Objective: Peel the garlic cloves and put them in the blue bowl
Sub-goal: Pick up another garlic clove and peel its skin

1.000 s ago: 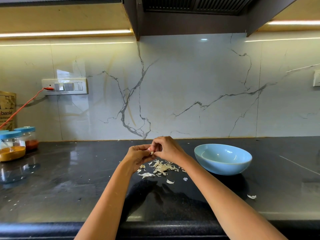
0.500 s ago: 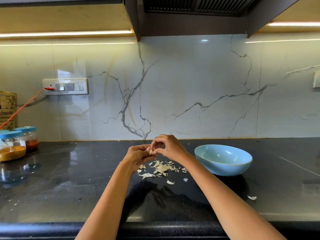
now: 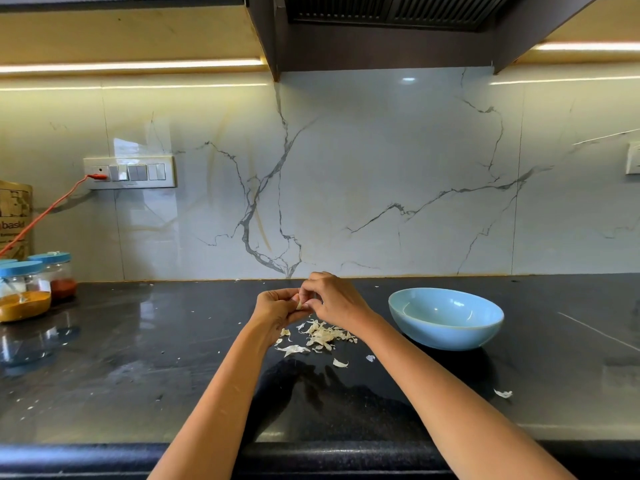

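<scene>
We hold one garlic clove (image 3: 298, 303) between both hands above the black countertop (image 3: 138, 358). Our left hand (image 3: 275, 306) curls round the clove from the left and steadies it, while our right hand (image 3: 332, 297) pinches at its exposed end with thumb and forefinger, the other fingers arched above. Only a pale sliver of the clove shows between the fingertips, so we cannot tell how much skin is left on it.

To do this step well, we judge it best to keep the left grip firm but light, so the clove does not slip or bruise, and to catch a loose edge of skin with the right thumbnail and pull along the clove's length rather than across it. Turning the clove a little in the left fingers should bring each remaining patch under the right thumb.

Working directly over the pile of garlic skins (image 3: 320, 336) lets the scraps fall where the rest lie; a few stray flakes sit nearer us and one lies well off to the right. The blue bowl (image 3: 446, 336) stands just to the right of the right wrist, within an easy reach for dropping the clove in once it is bare. Its visible inside shows no cloves, though the near wall hides part of the bottom. Spice jars with blue lids (image 3: 24, 292) stand far to the left.
</scene>
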